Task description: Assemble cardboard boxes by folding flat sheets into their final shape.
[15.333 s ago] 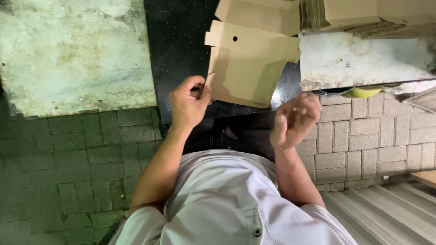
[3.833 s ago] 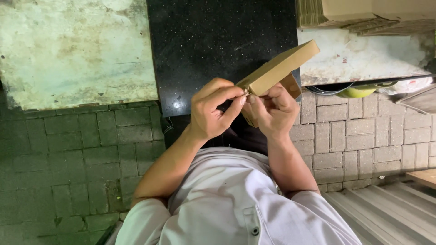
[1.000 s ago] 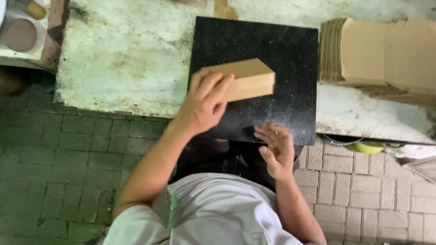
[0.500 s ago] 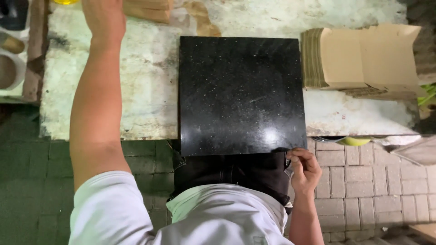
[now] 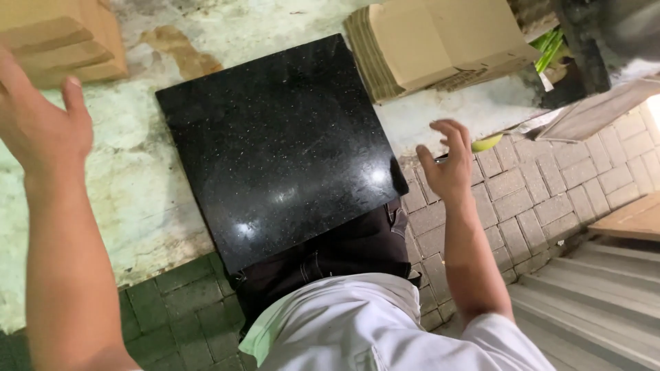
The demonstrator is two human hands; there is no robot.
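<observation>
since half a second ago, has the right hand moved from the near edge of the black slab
Yes. The right hand has lifted from the near edge of the black slab toward its right side, open, closer to the stack of flat cardboard. It holds nothing.

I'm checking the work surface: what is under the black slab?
The black slab lies on a worn, pale green table, and its near corner overhangs the person's dark trousers. The table beneath the slab is covered. Nothing lies on the slab.
</observation>
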